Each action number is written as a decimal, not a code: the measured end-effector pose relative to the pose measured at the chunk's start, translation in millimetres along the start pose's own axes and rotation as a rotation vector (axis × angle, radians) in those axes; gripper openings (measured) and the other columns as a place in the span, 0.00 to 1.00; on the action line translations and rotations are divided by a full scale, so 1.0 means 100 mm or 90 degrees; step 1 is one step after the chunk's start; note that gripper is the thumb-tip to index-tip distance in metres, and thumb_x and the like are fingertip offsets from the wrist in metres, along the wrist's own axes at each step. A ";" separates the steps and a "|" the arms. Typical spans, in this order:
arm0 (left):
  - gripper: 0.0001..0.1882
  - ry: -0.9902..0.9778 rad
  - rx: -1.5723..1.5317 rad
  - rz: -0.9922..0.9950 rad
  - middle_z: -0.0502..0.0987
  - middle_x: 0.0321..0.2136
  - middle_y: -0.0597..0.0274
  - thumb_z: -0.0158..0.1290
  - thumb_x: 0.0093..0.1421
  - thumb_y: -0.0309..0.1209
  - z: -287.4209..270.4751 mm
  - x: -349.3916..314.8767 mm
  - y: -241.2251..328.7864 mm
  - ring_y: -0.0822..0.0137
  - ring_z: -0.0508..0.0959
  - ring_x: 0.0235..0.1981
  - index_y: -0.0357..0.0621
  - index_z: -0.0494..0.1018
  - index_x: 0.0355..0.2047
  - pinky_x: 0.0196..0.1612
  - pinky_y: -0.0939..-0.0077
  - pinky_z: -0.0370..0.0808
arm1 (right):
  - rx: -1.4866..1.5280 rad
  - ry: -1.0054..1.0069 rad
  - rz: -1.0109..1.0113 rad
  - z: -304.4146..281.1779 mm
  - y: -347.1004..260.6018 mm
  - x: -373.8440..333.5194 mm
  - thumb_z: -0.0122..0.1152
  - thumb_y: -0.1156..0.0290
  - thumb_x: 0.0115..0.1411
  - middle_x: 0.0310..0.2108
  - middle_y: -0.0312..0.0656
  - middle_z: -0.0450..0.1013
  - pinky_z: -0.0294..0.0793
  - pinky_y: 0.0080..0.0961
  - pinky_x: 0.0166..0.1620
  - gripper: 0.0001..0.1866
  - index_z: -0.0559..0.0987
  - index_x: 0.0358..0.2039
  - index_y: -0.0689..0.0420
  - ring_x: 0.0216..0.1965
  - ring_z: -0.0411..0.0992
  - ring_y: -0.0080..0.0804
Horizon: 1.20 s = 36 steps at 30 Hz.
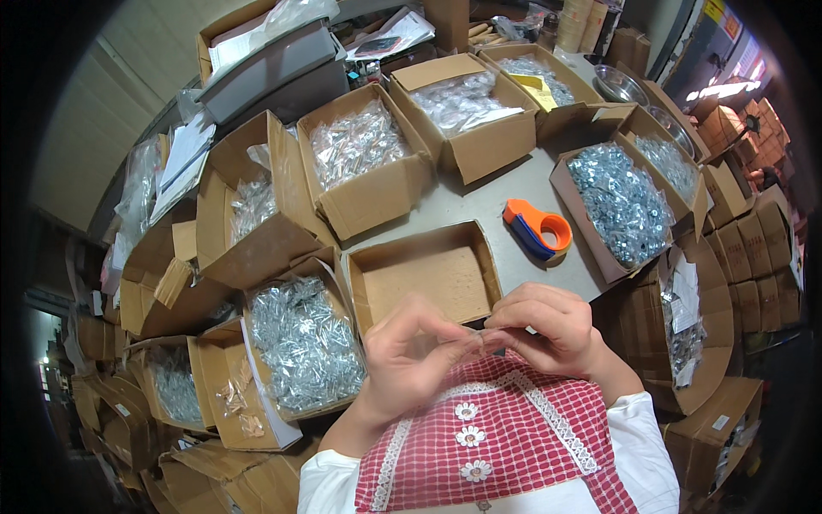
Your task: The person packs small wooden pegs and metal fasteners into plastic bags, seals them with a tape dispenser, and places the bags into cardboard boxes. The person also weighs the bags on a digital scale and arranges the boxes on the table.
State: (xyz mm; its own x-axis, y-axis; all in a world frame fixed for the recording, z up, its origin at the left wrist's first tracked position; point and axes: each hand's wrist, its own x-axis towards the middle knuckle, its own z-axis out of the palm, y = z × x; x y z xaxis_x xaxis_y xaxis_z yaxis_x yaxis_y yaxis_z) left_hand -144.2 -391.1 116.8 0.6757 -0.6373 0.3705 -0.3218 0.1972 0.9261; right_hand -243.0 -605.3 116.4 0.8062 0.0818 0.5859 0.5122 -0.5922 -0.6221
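My left hand and my right hand meet in front of my red checked apron. Both are closed in a pinch, with their fingertips almost touching. Between them is something small, with a dark bit showing at the fingertips; its kind cannot be made out. Just beyond the hands lies a shallow open cardboard box, its brown bottom showing. To the right of that box, an orange and blue tape dispenser rests on the grey table; neither hand touches it.
Open boxes ring the table: bagged metal pieces at left, silvery parts behind, clear bags farther back, bluish metal hardware at right. A grey bin stands far left. Stacked cartons are at far right.
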 end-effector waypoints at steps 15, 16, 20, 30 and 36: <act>0.09 0.000 -0.062 -0.010 0.83 0.36 0.54 0.66 0.59 0.13 0.00 0.00 -0.02 0.68 0.84 0.38 0.32 0.82 0.40 0.42 0.75 0.80 | 0.004 0.054 0.033 0.04 -0.01 0.02 0.76 0.80 0.54 0.31 0.44 0.82 0.80 0.29 0.35 0.09 0.85 0.35 0.62 0.33 0.82 0.37; 0.09 0.004 -0.055 -0.031 0.84 0.37 0.54 0.65 0.59 0.14 -0.01 -0.01 -0.02 0.68 0.84 0.39 0.32 0.83 0.41 0.42 0.75 0.81 | 0.000 0.058 0.034 0.04 -0.01 0.01 0.76 0.80 0.54 0.31 0.44 0.82 0.80 0.28 0.35 0.08 0.85 0.35 0.61 0.32 0.82 0.37; 0.08 0.045 -0.075 -0.136 0.85 0.37 0.56 0.61 0.63 0.15 0.01 -0.03 -0.01 0.68 0.84 0.39 0.32 0.83 0.42 0.43 0.76 0.80 | -0.017 0.076 0.036 0.04 0.01 -0.02 0.75 0.81 0.54 0.31 0.43 0.82 0.80 0.28 0.35 0.08 0.85 0.35 0.61 0.32 0.81 0.36; 0.12 0.140 -0.215 -0.231 0.81 0.46 0.58 0.54 0.75 0.26 0.17 -0.02 -0.28 0.69 0.81 0.49 0.33 0.79 0.53 0.51 0.73 0.80 | -0.058 0.134 0.031 0.23 0.08 -0.11 0.73 0.84 0.56 0.31 0.46 0.81 0.78 0.27 0.35 0.08 0.84 0.36 0.62 0.32 0.81 0.35; 0.13 0.056 -0.196 -0.233 0.82 0.47 0.55 0.59 0.71 0.25 0.20 -0.09 -0.22 0.66 0.84 0.49 0.33 0.77 0.54 0.50 0.71 0.83 | 0.073 0.212 0.109 0.25 0.16 -0.13 0.68 0.84 0.62 0.32 0.44 0.79 0.74 0.22 0.34 0.04 0.80 0.35 0.64 0.30 0.76 0.28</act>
State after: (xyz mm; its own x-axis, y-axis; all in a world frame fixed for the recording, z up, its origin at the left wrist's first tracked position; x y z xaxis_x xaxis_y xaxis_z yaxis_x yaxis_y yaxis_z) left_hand -156.4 -404.0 91.7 0.7654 -0.6435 0.0097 0.1490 0.1918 0.9701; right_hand -238.0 -596.3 85.6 0.7527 -0.2863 0.5929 0.4232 -0.4795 -0.7688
